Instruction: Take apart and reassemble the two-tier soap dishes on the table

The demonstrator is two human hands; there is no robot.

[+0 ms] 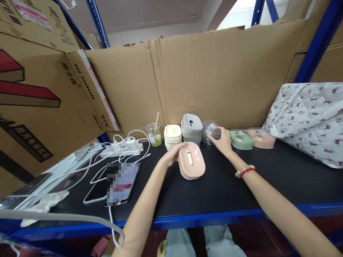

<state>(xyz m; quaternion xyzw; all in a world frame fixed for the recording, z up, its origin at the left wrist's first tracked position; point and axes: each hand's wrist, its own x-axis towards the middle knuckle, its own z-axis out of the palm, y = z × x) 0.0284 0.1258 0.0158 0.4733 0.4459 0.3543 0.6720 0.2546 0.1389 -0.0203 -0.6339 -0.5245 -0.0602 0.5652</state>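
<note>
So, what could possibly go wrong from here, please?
The cup of green drink stands near the power strip; if tipped, it might spill there. The right hand is at the stacked clear covers, so a careless push could make them slide. The left hand holds the pink box close to the cream stack and might knock it over.

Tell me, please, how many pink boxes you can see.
2: one pink box is in the left hand; the other pink box sits between the green box and the patterned cloth. More may be hidden.
</note>
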